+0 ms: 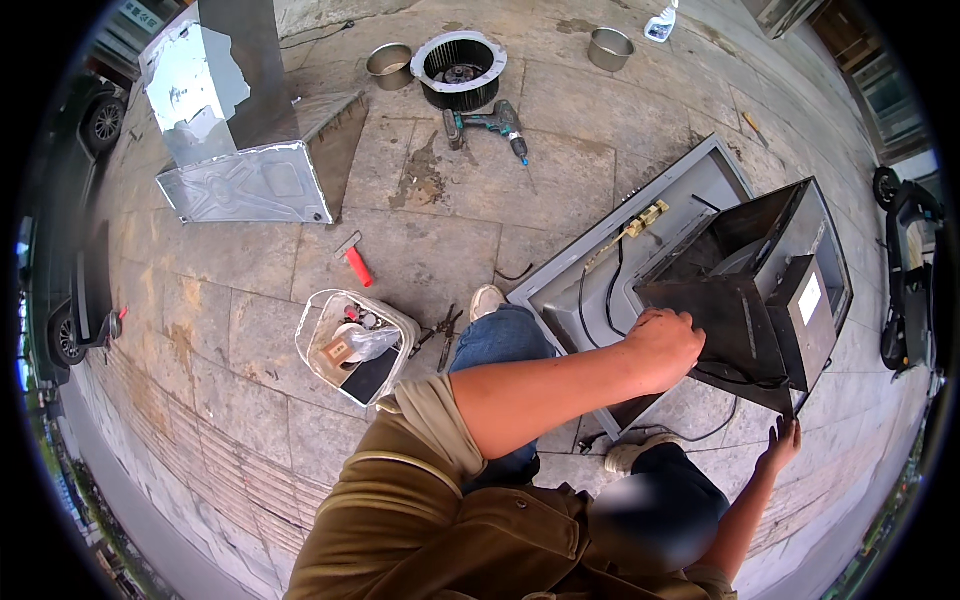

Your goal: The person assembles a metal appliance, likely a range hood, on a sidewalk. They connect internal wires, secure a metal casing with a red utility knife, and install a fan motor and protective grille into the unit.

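Observation:
A grey range hood body (690, 215) lies tilted on the paving at the right, with a dark, greasy metal housing (715, 315) standing up from it. My left hand (665, 350) is closed at the near-left edge of that housing; its fingertips are hidden. Farther down, my right hand (782, 443) has its fingers stretched out at the housing's lowest corner. Black cable (612, 275) runs inside the hood body beside a brass-coloured gas valve fitting (645, 219). Near my left forearm sits a white bucket (408, 335) holding small parts and a plastic bag.
A cordless drill (490, 124) lies before a round fan wheel (480, 95). Two metal cups, one a round tin (610, 50), stand at the back, near a spray bottle (661, 22). A red-handled scraper (358, 267), pliers (447, 330) and a bent sheet-metal casing (245, 185) lie leftward.

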Demonstrator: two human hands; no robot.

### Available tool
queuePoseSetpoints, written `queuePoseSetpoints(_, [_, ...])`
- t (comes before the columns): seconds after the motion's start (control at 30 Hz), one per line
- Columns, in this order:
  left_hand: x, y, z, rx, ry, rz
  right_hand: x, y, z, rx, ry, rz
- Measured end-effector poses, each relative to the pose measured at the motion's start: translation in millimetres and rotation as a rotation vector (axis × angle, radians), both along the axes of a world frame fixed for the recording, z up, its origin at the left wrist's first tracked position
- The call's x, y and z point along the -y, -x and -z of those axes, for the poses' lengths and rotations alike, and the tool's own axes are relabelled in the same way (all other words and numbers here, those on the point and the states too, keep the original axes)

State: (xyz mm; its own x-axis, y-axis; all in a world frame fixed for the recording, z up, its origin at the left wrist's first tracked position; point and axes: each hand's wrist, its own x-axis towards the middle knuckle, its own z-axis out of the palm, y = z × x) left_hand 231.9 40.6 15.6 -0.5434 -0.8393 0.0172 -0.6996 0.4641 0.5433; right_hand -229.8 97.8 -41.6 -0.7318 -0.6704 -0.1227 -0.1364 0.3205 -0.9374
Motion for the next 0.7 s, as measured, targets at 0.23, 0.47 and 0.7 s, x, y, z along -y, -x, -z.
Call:
queuePoseSetpoints(0.23, [6,8,11,0.024,-0.015,-0.003,-21,3,-6,-0.148,0.020,-0.153])
queuePoseSetpoints(0.47, [19,40,38,0.148,-0.054,0.021,-41,5,-5,-0.133,-0.069,-0.139])
queuePoseSetpoints(0.7, [37,68,73,0.238,0.029,0.011,-82,121,64,-0.105,-0.024,0.022])
